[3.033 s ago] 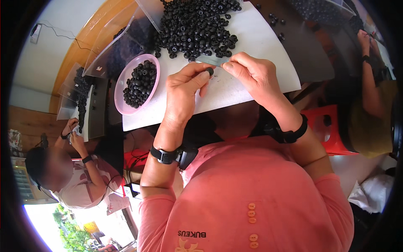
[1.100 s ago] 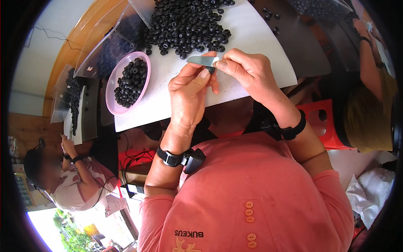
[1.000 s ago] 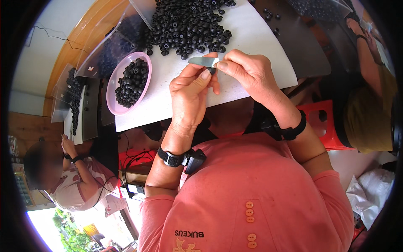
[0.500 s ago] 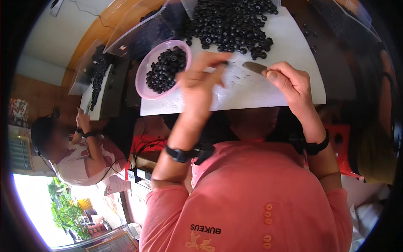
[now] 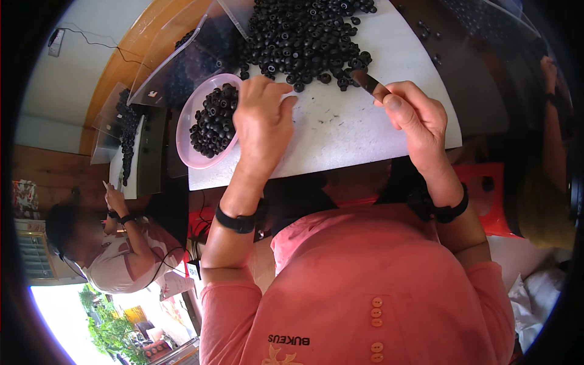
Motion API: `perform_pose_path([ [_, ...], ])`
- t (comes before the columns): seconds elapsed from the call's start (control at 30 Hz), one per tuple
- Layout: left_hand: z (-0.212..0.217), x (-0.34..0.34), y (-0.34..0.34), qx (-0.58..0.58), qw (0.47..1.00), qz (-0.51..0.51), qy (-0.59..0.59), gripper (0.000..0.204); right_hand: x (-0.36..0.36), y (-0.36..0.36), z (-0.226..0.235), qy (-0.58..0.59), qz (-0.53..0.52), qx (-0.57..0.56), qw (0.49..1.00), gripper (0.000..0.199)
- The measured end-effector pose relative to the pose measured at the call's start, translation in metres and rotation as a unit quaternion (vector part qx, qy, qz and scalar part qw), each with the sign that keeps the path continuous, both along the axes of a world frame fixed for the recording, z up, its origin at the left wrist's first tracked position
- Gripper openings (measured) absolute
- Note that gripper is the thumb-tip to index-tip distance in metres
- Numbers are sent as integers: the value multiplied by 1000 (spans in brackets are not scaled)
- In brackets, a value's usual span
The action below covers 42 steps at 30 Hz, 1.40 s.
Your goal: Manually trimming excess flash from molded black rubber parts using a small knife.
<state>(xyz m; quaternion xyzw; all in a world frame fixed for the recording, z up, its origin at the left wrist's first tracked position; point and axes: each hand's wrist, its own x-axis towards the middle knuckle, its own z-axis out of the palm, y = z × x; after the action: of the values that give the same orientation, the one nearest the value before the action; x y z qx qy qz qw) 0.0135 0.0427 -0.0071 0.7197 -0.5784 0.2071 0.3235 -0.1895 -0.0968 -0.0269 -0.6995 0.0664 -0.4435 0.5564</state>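
1 short metal knife [image 5: 368, 83], pinched firmly in the right hand [image 5: 420, 118]; long axis slants forward-left, tip beside the near right edge of a heap of small, rounded black hollow pieces [image 5: 304, 45]. Left hand [image 5: 261, 121]: fingers bent, overlapping the right rim of a pale pink plastic bowl [image 5: 182, 137] part-filled with similar black pieces [image 5: 212, 125]. Bowl lies left of it, heap ahead and rightward; left hand nearer the bowl. Fingertips partly hidden, so cannot tell if it holds anything. Under both, a white board [image 5: 347, 134].
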Motion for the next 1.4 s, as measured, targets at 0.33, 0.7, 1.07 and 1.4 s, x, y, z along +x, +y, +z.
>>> perform_pose_path([
  [0.33, -11, 16, -22, 94, 994, -17, 44, 18, -4, 0, 2, -1, -1, -22, 1000, 20],
  [0.7, 0, -5, 9, 1, 978, 0, 207, 13, 0, 2, 0, -14, -2, -36, 999, 20],
  [1.07, -5, 6, -15, 127, 988, 75, -51, 17, 7, 6, -11, -26, -37, -64, 997, 22],
  [1.4, 3, -7, -10, 88, 911, -49, 399, 16, 13, 3, -15, -13, -77, -107, 991, 21],
])
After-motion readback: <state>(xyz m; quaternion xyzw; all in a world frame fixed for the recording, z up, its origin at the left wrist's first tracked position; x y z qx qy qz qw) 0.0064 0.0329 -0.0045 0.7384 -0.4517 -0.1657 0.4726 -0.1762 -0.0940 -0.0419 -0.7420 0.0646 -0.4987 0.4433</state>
